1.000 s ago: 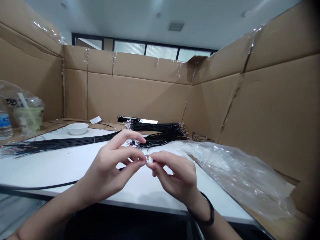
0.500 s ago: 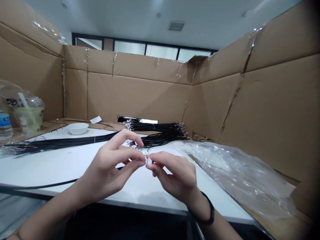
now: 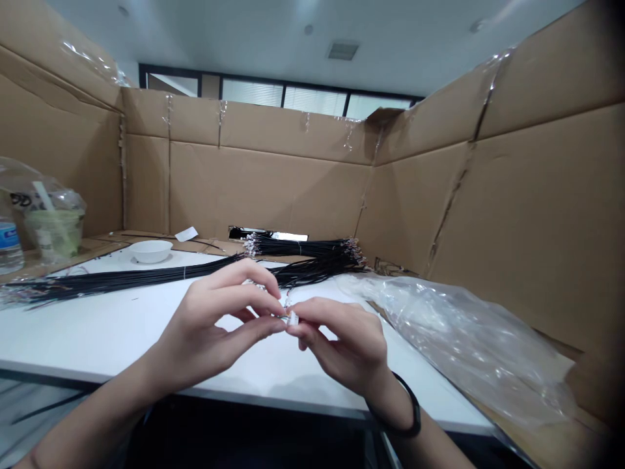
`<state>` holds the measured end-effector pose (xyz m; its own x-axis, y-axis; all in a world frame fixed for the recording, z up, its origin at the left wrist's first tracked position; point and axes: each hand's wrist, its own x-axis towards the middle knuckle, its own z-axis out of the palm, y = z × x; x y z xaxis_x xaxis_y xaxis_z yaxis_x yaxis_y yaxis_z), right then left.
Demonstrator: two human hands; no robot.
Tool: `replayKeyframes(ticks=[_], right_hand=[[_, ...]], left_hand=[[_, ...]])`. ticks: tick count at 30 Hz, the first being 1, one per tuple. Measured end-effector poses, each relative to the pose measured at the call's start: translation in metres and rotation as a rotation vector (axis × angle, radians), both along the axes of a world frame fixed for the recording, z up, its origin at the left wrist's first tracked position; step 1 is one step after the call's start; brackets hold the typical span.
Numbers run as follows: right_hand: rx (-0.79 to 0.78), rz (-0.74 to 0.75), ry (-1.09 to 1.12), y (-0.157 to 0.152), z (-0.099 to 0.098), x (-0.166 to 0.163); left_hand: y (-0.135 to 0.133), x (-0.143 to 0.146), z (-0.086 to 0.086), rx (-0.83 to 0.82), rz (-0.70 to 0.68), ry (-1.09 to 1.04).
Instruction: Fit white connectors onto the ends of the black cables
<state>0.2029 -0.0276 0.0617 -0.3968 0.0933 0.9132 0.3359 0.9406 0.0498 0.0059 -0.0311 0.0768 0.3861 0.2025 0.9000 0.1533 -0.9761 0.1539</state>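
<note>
In the middle of the head view, my left hand (image 3: 211, 320) pinches thin coloured wires (image 3: 282, 316) between thumb and fingertips. Facing it, my right hand (image 3: 346, 340) has its thumb and forefinger closed on a small white connector (image 3: 293, 318). Fingertips of both hands nearly meet at the connector, above the white table (image 3: 263, 371). The wire ends at the connector are too small to make out. Just behind my hands lies a bundle of black cables (image 3: 317, 270) with white connectors at its left end, partly hidden by my left hand.
Another black cable bundle (image 3: 131, 279) stretches to the left, and a tied one (image 3: 303, 247) lies at the back. A white bowl (image 3: 150, 251), a bagged drink cup (image 3: 56, 228) and a water bottle (image 3: 8, 244) stand left. Clear plastic sheeting (image 3: 469, 339) covers the right side. Cardboard walls (image 3: 283, 176) surround the table.
The black cable that lay across the table's left front has slid down and now hangs below the front edge. My left fingers have shifted slightly at the connector; the right hand stays nearly still.
</note>
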Motion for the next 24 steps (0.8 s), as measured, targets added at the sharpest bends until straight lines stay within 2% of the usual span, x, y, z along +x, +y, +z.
replayKeyframes(ticks=[5,13,19,24], right_hand=[[-0.017,0.003,0.027,0.0002,-0.0004,0.0002],[0.146,-0.14,0.019,-0.0021,-0.0022,-0.0013],[0.221,-0.157,-0.006,-0.0039,-0.0046,-0.0014],[0.192,-0.159,-0.009,-0.0018,-0.0048,-0.0021]], left_hand=[[-0.0004,0.0011,0.001,-0.125,-0.051,-0.023],[0.0021,0.0049,0.0015,0.002,-0.064,-0.045],[0.001,0.004,0.0006,-0.146,-0.081,-0.044],[-0.0002,0.0033,0.003,-0.254,-0.118,-0.014]])
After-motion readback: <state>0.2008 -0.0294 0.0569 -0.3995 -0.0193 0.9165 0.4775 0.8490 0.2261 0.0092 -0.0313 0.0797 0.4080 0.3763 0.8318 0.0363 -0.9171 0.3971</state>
